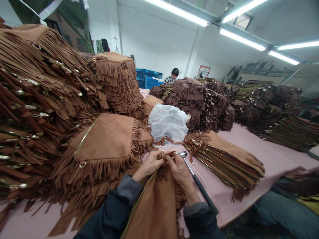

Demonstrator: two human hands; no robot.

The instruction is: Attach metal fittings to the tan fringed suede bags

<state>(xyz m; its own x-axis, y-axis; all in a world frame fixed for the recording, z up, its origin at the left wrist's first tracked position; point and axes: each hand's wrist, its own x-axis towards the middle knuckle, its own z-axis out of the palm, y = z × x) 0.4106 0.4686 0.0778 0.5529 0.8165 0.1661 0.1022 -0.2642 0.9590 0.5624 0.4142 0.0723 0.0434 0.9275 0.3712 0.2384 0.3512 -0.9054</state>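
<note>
Closest in, a long brown fringed piece lies between the worker's forearms, its long axis running from the body up to the fingertips. Beyond it spreads a pink-covered table, carrying a high heap of fringed goods to the left and a flat bundle to the right. Past the hands sits a crumpled plastic bag. One hammer lies beside the right hand, the nearer hand, its head close by those fingertips. From here both hands look pinched closed: the right on a thin strap lying crosswise, the left hand on a small metal fitting. Whether strap and fitting are joined, I can't tell.
</note>
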